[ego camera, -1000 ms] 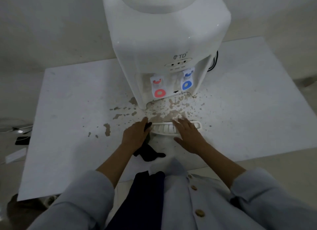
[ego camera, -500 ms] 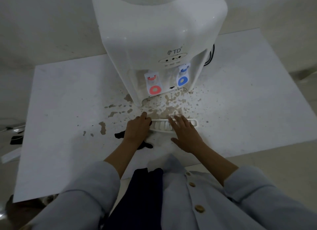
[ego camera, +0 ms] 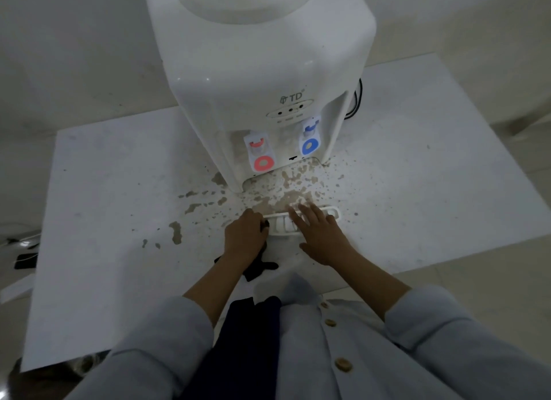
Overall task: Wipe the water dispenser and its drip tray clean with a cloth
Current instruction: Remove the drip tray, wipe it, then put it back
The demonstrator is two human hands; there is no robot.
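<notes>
head view. the dispenser (ego camera: 262, 71) stands at 12 o'clock on a white board (ego camera: 104, 220); its tray (ego camera: 331, 212) has been pulled out and lies at 6 o'clock of it, well short of its slot, amid brown spatter (ego camera: 280, 191). the left hand (ego camera: 245, 235) is curled around a dark cloth (ego camera: 258, 267), bunched against the tray's 9 o'clock end, the loose tail trailing toward the person. the right hand (ego camera: 320, 235) lies flat with straight fingers pressing the tray's top, grasping nothing.

likely risks: the light tray may skid or tip if the flat hand eases while the cloth pushes sideways; wiping outward may smear wet spatter across clean board; the trailing tail may drag dirt back over wiped parts.

room: open board spreads at 9 and 3 o'clock. the board's near edge lies just beside the wrists at 6 o'clock, so a tray drawn further toward the person could slide off. a cable (ego camera: 356, 101) hangs at the dispenser's 3 o'clock side.
</notes>
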